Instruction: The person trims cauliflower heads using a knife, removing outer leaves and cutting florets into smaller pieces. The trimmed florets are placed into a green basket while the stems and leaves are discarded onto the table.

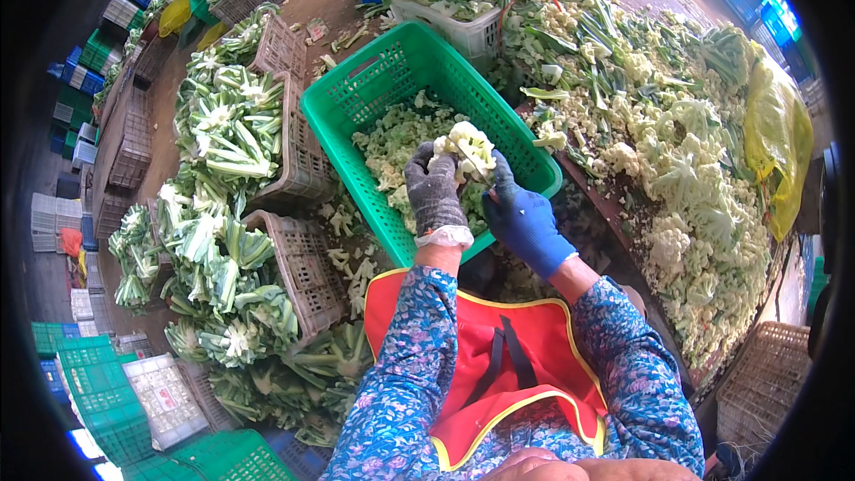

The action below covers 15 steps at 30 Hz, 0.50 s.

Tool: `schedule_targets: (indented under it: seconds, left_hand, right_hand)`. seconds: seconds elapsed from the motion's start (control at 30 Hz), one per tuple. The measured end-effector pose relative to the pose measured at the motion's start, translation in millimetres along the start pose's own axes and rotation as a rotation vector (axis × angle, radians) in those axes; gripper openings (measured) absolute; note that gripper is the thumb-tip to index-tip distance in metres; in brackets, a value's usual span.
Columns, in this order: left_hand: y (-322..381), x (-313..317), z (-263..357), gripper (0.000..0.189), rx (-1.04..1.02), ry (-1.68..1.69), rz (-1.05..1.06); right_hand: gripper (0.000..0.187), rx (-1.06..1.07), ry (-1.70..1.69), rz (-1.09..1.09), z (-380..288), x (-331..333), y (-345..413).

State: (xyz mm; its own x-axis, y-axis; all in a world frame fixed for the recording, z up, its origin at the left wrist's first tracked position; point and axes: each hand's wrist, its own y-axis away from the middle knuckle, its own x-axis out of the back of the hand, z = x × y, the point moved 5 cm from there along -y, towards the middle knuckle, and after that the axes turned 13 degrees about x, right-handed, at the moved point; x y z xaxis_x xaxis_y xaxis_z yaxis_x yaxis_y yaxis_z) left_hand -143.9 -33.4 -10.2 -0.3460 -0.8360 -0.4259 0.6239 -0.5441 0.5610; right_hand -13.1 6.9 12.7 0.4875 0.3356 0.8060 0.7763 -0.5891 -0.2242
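Observation:
My left hand (433,190), in a grey knit glove, holds a pale cauliflower piece (469,145) above a green plastic crate (334,103). Against the right side of that piece presses my right hand (524,214), in a blue coated glove with its fingers curled. A thin dark edge shows between the piece and the blue glove; I cannot tell whether it is a blade. Beneath both hands, many cut cauliflower florets (387,140) lie in the crate, partly hidden by the gloves. The crate stands tilted in view, just beyond my red apron (534,354).
A table to the right bears a large heap of cauliflower pieces (688,174) and a yellow plastic bag (775,140). Brownish crates (310,274) with leafy trimmings (227,127) stand at left. A white crate (477,37) of leaves is beyond the green one. Scraps litter the floor.

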Motion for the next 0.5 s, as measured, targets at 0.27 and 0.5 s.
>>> schedule_targets:
  seconds: [0.27, 0.5]
  left_hand:
    - [-2, -7, -2, 0.018, 0.187, 0.072, 0.019]
    - [-38, 4, 33, 0.066, -0.242, -0.231, -0.048]
  right_hand:
    - [0.066, -0.294, -0.795, 0.027, 19, -11, -10]
    - [0.021, -0.186, -0.011, 0.328, 70, 57, 3]
